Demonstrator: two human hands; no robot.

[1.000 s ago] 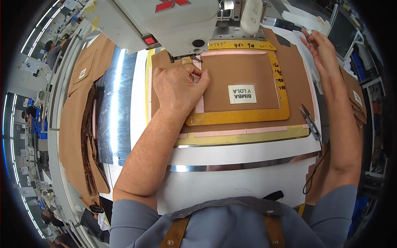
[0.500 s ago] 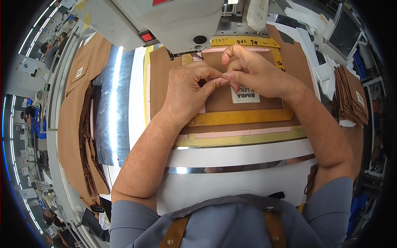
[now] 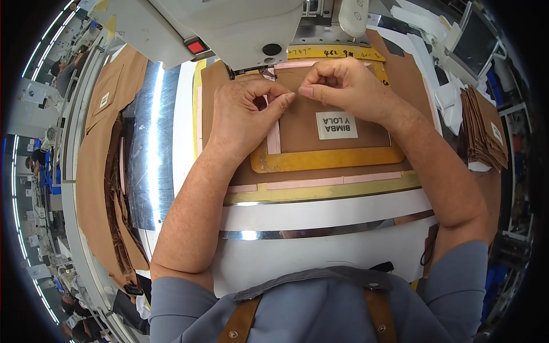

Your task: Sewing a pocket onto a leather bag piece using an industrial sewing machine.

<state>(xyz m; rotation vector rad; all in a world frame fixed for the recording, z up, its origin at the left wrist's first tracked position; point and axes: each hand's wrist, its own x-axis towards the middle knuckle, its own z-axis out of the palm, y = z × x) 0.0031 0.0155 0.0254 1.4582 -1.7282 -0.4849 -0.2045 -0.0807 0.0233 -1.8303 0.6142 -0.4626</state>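
My left hand (image 3: 243,114) is closed in a pinch, thumb against forefinger, just in front of the sewing machine's needle area (image 3: 266,72). My right hand (image 3: 360,90) pinches too, a small gap away from the left fingertips. Anything between the fingers is too fine to make out. Both hands hover over a brown fabric panel (image 3: 306,134) bearing a white label (image 3: 336,126) with dark print. Around the panel lies a yellow template frame (image 3: 326,160), edged in places by pink strips (image 3: 306,183). The large pale sewing machine head (image 3: 246,28) hangs just beyond my hands.
Brown fabric pieces (image 3: 94,194) drape at the left, beside a shiny metal plate (image 3: 151,148). A stack of labelled brown pieces (image 3: 485,128) sits at the right. Behind it stands a screen (image 3: 476,46). A red switch (image 3: 196,46) is on the machine's left side.
My fingertips, which met above the label's upper edge, have come apart. The left hand has shifted left, uncovering the whole label. The view has also shifted slightly.
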